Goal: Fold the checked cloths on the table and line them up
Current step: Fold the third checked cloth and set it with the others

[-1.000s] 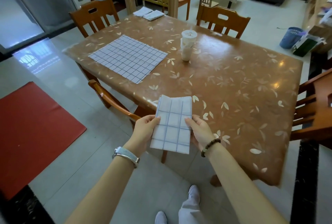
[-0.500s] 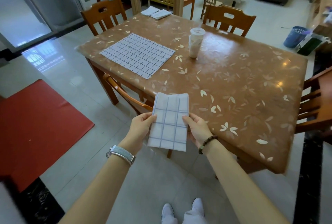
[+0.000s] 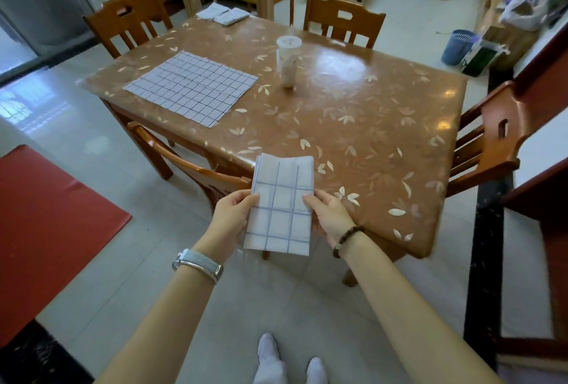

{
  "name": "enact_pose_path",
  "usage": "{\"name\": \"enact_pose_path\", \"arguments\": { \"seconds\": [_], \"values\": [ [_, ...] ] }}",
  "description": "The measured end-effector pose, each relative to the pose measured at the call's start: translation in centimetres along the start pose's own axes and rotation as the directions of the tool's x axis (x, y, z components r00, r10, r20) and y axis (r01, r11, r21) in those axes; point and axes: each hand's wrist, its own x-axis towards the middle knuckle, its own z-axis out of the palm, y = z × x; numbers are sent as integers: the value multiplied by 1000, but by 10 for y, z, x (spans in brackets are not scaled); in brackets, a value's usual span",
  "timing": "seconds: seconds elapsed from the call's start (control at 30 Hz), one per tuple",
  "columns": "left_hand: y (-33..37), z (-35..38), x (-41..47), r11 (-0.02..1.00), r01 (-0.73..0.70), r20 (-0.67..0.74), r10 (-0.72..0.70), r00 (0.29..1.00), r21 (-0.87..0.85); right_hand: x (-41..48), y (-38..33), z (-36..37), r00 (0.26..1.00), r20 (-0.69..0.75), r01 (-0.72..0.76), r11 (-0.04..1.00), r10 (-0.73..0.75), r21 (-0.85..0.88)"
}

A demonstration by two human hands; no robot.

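Folded white cloth with blue checks [image 3: 281, 205] hangs in the lower middle of the frame, held in the air just off the near corner of the brown leaf-patterned bench [image 3: 353, 125]. The left hand [image 3: 232, 213] pinches its left edge and the right hand [image 3: 329, 214] pinches its right edge, each grip closed on the fabric with the thumb on top. A silver watch [image 3: 199, 262] sits on the left wrist and a dark bead bracelet [image 3: 347, 237] on the right.

An unfolded white checked cloth [image 3: 190, 88] lies flat at the left of the bench, well apart from the held one. Two small folded cloths [image 3: 222, 14] lie side by side at the far corner, upper middle of the frame. A white lidded cup [image 3: 288, 62] stands upright between the flat cloth and the bare right half of the bench.

A curved wooden chair back [image 3: 184, 159] rises just left of the held cloth, between the person and the flat one. More wooden chairs stand at the far side and at the right. A red mat [image 3: 46, 230] covers the floor at left.
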Motion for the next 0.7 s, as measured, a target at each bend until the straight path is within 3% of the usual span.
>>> {"name": "enact_pose_path", "arguments": {
  "seconds": [0.27,0.7],
  "values": [
    [-29,-12,-30,995,1,-120,-13,993,-98,-12,10,9,991,133,-10,996,22,-93],
    [-53,-120,-60,975,-8,-344,-70,937,-221,-8,44,120,931,332,-81,972,154,-223]
  ]
}}
